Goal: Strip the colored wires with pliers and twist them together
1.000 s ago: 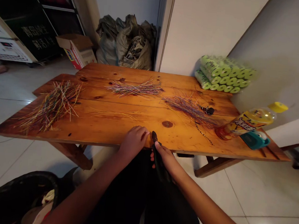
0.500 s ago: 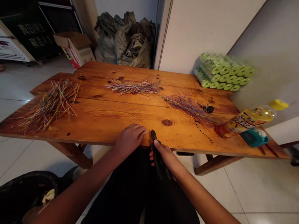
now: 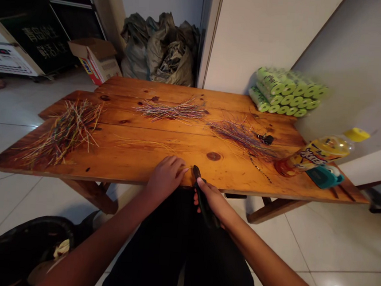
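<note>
My right hand (image 3: 210,198) is wrapped round a pair of dark-handled pliers (image 3: 196,174), whose jaws point away from me over the table's near edge. Left of the jaws, and apart from them, my left hand (image 3: 165,176) rests at the edge with its fingers curled and the thumb tip pressed in. What it pinches, if anything, is too small to make out. A few thin yellow wires (image 3: 143,143) lie just beyond the left hand. Farther back is a bundle of thin coloured wires (image 3: 171,110), with a purplish wire bundle (image 3: 239,136) to its right.
A larger heap of coloured wires (image 3: 67,134) covers the wooden table's (image 3: 121,172) left end. To the right stand a drink bottle (image 3: 319,152), a teal tape dispenser (image 3: 324,176) and green-wrapped rolls (image 3: 286,92). A black bin (image 3: 19,226) is on the floor at lower left.
My right hand and the pliers have shifted slightly to the right. My left hand has barely moved, its thumb edging right. The wire bundles lie as before.
</note>
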Tool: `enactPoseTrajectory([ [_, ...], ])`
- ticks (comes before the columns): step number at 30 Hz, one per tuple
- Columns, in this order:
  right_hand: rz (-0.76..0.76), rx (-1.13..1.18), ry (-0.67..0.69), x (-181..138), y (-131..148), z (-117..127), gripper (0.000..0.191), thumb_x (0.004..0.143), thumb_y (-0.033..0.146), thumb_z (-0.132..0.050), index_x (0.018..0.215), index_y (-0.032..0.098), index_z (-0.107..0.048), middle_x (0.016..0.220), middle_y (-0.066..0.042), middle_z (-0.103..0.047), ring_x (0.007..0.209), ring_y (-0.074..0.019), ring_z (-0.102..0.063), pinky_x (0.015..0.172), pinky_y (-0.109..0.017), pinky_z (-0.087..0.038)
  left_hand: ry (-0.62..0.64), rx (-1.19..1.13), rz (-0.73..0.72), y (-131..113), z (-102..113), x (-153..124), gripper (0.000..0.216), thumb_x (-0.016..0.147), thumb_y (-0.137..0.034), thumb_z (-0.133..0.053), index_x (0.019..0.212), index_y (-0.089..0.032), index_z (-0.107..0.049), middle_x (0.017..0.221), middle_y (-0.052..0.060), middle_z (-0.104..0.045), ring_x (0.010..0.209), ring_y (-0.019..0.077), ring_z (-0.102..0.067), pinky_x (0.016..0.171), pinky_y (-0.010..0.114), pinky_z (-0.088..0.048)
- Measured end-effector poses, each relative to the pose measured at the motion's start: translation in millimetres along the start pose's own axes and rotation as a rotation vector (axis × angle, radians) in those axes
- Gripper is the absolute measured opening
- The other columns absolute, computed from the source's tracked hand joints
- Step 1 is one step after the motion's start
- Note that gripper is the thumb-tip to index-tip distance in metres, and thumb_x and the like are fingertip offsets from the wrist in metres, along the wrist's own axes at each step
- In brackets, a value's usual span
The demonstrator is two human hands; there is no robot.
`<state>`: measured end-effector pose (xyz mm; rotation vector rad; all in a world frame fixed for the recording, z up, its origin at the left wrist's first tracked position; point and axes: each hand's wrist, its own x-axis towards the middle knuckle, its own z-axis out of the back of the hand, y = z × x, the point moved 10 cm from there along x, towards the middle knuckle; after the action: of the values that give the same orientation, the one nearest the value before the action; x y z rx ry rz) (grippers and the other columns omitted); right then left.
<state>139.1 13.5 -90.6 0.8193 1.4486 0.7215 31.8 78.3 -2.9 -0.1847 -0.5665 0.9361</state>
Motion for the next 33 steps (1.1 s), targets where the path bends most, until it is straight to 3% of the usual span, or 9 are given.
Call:
enactPoseTrajectory([
  [2,0.014,0.001,-0.006,0,0,0,0.035,0.084,0.050,-0.042,0.072,0.017,-0.049,0.053,0.003,-0.052,0.039,-0.0076,-0.047,0.037,-0.019,-0.039,-0.078,-0.071,0.095,-1,14,-14,0.018,0.082,-0.034,-0.050,0.087,-0.017,-0.053,0.088,0.007,-0.056,0.087,0.0212,-0.052,0.080,0.035,-0.042],
  [4,0.016,-0.015,-0.012,2,-1,0,0.035,0.084,0.050,-0.042,0.073,0.017,-0.050,0.052,0.003,-0.053,0.038,-0.0076,-0.047,0.037,-0.018,-0.039,-0.014,-0.253,0.235,-1,9,-35,0.024,0.079,-0.041,-0.052,0.088,-0.018,-0.053,0.082,0.005,-0.057,0.080,0.0206,-0.055,0.075,0.034,-0.044],
  [7,0.038,-0.047,-0.030,5,-2,-1,0.039,0.083,0.052,-0.042,0.070,0.017,-0.051,0.051,0.003,-0.053,0.038,-0.0079,-0.048,0.038,-0.019,-0.040,0.369,-0.764,0.534,-16,-45,-77,0.034,0.078,-0.046,-0.052,0.097,-0.019,-0.053,0.078,0.004,-0.062,0.072,0.0196,-0.060,0.067,0.032,-0.046],
  [9,0.037,-0.031,-0.055,7,-5,-1,0.041,0.081,0.054,-0.043,0.069,0.017,-0.052,0.051,0.002,-0.053,0.039,-0.0087,-0.049,0.038,-0.020,-0.042,0.520,-1.141,0.659,-41,-76,-96,0.041,0.074,-0.044,-0.058,0.105,-0.018,-0.051,0.089,0.006,-0.065,0.078,0.0199,-0.063,0.072,0.033,-0.046],
  [11,0.011,-0.006,-0.075,8,-10,-1,0.041,0.080,0.056,-0.043,0.068,0.017,-0.051,0.050,0.003,-0.052,0.038,-0.0092,-0.049,0.037,-0.021,-0.043,0.495,-1.438,0.736,-57,-92,-99,0.051,0.066,-0.036,-0.069,0.109,-0.018,-0.048,0.101,0.007,-0.064,0.088,0.0201,-0.062,0.079,0.033,-0.046],
  [13,0.004,0.008,-0.091,8,-12,0,0.041,0.080,0.056,-0.042,0.068,0.018,-0.051,0.049,0.003,-0.051,0.036,-0.0091,-0.048,0.036,-0.022,-0.042,0.444,-1.592,0.803,-61,-102,-97,0.060,0.056,-0.028,-0.077,0.108,-0.018,-0.049,0.099,0.006,-0.065,0.088,0.0201,-0.063,0.079,0.033,-0.045],
  [19,0.064,-0.015,-0.128,8,-16,4,0.046,0.076,0.062,-0.043,0.067,0.018,-0.053,0.051,0.002,-0.054,0.037,-0.0097,-0.049,0.038,-0.022,-0.042,0.466,-1.560,0.938,-54,-112,-107,0.059,0.042,-0.021,-0.082,0.094,-0.011,-0.055,0.069,0.002,-0.066,0.063,0.0158,-0.062,0.068,0.031,-0.047],
  [26,0.117,-0.087,-0.114,7,-10,4,0.049,0.078,0.063,-0.038,0.065,0.018,-0.053,0.048,0.002,-0.052,0.035,-0.0108,-0.048,0.039,-0.025,-0.041,0.368,-1.597,0.947,-58,-105,-108,0.056,0.045,-0.025,-0.081,0.092,-0.012,-0.055,0.072,0.002,-0.065,0.065,0.0160,-0.062,0.071,0.035,-0.049],
  [33,0.095,-0.056,-0.113,8,-8,5,0.050,0.077,0.063,-0.039,0.064,0.017,-0.052,0.046,0.003,-0.050,0.034,-0.0093,-0.047,0.036,-0.022,-0.039,0.377,-1.581,0.909,-61,-101,-103,0.057,0.049,-0.028,-0.080,0.097,-0.011,-0.054,0.077,0.004,-0.066,0.069,0.0176,-0.063,0.074,0.037,-0.049],
])
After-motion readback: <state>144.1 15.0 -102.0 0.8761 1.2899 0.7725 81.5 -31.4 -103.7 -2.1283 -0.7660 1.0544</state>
